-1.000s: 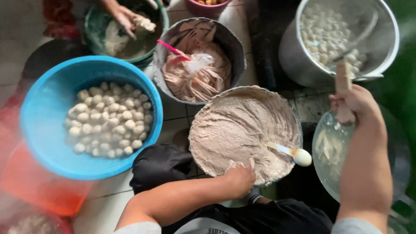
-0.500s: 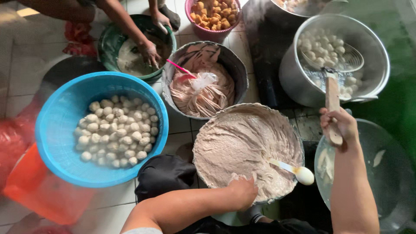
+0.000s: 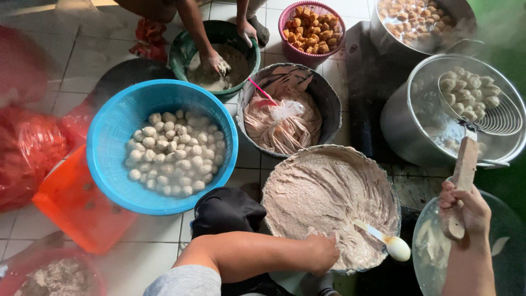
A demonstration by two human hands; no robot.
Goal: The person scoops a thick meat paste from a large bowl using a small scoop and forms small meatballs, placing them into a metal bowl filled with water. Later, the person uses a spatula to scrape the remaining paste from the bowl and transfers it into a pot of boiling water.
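My right hand (image 3: 464, 211) grips the wooden handle of a wire skimmer (image 3: 482, 107). The skimmer carries several pale meatballs (image 3: 470, 89) above a steaming steel pot (image 3: 408, 118). My left hand (image 3: 322, 253) rests on the near rim of a metal bowl of grey-pink paste (image 3: 329, 192). A white spoon (image 3: 383, 239) lies in the paste just right of that hand. To the left stands a blue basket (image 3: 109, 148) filled with several white meatballs (image 3: 174, 154).
Another person's hand (image 3: 215, 61) works in a green bowl (image 3: 183, 52) at the top. Nearby are a grey bucket with a tied plastic bag (image 3: 285, 118), a pink basket of fried pieces (image 3: 312, 24), a glass bowl (image 3: 433, 255), an orange tub (image 3: 76, 205) and red bags (image 3: 24, 148).
My right hand has lifted the skimmer up out of the pot's water with meatballs on it. My left hand stays on the paste bowl's rim.
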